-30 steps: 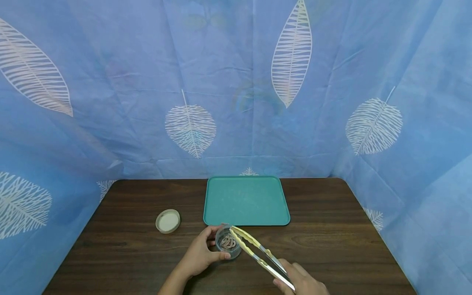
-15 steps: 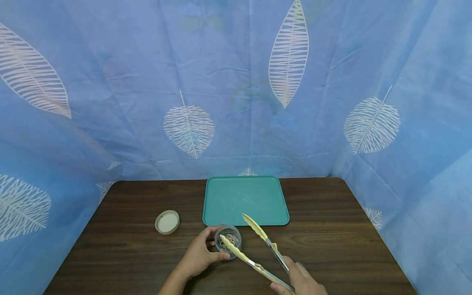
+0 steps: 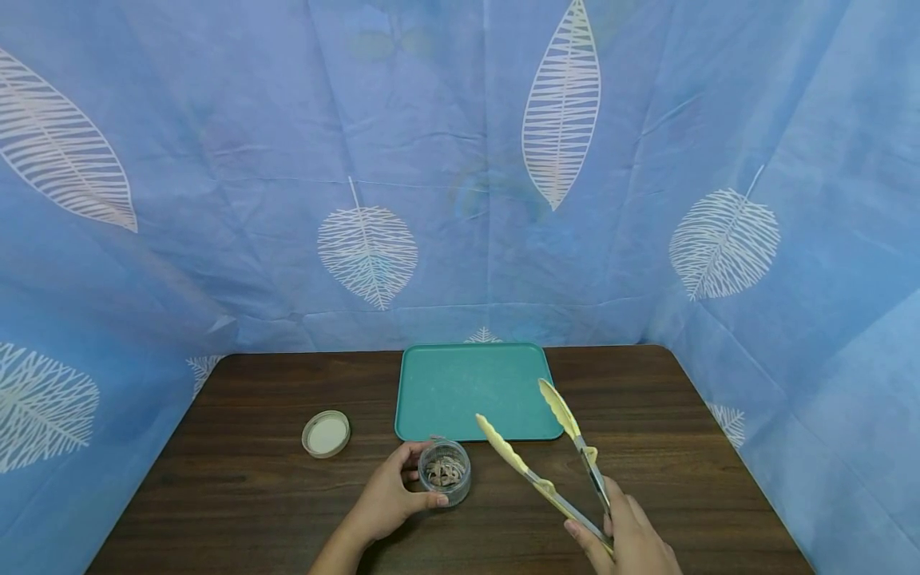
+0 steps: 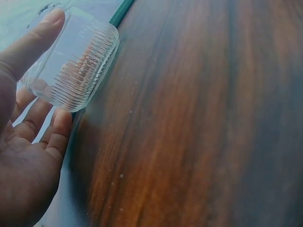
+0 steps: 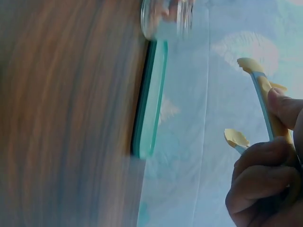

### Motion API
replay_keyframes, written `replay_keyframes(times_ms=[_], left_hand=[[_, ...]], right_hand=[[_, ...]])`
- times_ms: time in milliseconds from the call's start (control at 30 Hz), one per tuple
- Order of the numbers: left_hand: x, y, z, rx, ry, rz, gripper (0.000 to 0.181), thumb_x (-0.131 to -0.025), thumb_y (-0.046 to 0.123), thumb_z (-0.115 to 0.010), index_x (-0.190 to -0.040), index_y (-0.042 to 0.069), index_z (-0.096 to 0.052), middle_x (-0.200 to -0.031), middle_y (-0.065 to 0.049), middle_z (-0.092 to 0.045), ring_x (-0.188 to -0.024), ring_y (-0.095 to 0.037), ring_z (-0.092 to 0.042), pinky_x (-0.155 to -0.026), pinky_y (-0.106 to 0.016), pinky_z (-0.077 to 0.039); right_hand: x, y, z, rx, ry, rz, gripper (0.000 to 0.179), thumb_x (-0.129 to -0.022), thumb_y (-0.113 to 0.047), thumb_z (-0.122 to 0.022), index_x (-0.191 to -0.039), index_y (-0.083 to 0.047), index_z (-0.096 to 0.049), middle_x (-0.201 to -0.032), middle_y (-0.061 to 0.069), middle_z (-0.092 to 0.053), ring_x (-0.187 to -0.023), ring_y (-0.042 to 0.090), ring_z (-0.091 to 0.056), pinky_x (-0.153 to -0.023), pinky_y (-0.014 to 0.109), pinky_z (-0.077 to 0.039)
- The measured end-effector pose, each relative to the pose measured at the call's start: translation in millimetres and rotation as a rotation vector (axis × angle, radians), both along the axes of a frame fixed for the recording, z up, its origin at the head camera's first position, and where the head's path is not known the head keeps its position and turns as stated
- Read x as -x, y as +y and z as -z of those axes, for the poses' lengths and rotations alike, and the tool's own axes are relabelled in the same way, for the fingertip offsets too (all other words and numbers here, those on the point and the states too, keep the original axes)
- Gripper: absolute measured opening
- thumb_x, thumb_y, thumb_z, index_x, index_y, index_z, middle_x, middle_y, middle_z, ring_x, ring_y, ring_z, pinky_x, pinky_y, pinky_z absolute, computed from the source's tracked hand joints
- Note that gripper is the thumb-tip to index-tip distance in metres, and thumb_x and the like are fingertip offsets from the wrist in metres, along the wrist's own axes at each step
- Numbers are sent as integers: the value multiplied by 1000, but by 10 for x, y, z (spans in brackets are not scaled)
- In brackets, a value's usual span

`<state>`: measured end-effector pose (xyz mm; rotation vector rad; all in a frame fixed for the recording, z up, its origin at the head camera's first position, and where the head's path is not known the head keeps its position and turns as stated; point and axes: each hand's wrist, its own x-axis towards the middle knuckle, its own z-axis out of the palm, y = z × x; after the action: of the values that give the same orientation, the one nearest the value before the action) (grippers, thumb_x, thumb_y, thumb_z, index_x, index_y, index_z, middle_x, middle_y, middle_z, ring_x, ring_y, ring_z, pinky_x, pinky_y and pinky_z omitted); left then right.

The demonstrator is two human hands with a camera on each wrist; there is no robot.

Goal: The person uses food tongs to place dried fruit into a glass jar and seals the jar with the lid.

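A small clear ribbed jar [image 3: 463, 483] stands without its lid on the wooden table, several brownish curled pieces [image 3: 444, 471] inside it. My left hand [image 3: 388, 493] holds the jar from its left side, thumb in front and fingers behind; the left wrist view shows the thumb and fingers around the clear wall [image 4: 87, 66]. In my right hand [image 3: 632, 535] are metal tongs [image 3: 557, 499] with yellow tips, gripped by the handles. The tongs' arms are spread wide, nothing between them, above the table to the right of the jar and before the tray. The right wrist view shows curled fingers [image 5: 260, 175] around them.
Behind the jar lies a flat teal tray [image 3: 474, 391] at the table's far edge. A round pale lid [image 3: 327, 434] rests on the table to the left. Blue cloth [image 3: 460, 239] with white leaf prints hangs around the table [image 3: 251, 479].
The tongs in my right hand have spread apart, left the jar's mouth and moved right. My left hand keeps its hold on the jar in the same place.
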<state>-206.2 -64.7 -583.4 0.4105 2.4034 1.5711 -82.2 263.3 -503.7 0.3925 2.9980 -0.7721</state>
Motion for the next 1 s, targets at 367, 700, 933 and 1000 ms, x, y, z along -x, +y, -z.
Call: replay_keyframes(times_ms=[367, 700, 933, 1000], left_hand=[[-11, -16, -5, -1, -25, -4, 88, -80, 33, -99, -154, 13, -56, -146, -14, -66, -127, -28, -64, -100, -28, -57], [-18, -35, -9, 0, -36, 1, 89, -81, 35, -98, -155, 11, -54, -146, -15, -64, -128, -30, -63, -103, -32, -57], [-15, -37, -10, -6, -39, -2, 89, -81, 34, -98, -154, 11, -54, -146, -15, -65, -129, -30, -64, -104, -32, -57], [-12, -37, -6, -10, -39, -2, 88, -81, 33, -98, -154, 11, -55, -146, -14, -65, -130, -30, -63, -104, -31, -57]], right_hand=[[71, 621, 17, -30, 20, 173, 89, -106, -50, -68, -150, 22, -39, -97, 24, -59, -75, 26, -59, -60, 42, -52], [8, 970, 350, -131, 57, 278, 121, -95, -84, -39, -131, 31, -48, -112, 40, -41, -79, 41, -55, -54, 46, -52], [3, 1039, 584, -221, 120, 306, 156, -52, -99, 6, -112, 32, -53, -89, 33, -44, -71, 40, -53, -57, 51, -52], [9, 1047, 610, -225, 91, 312, 153, -53, -98, 5, -110, 31, -53, -85, 30, -43, -69, 38, -52, -57, 50, -52]])
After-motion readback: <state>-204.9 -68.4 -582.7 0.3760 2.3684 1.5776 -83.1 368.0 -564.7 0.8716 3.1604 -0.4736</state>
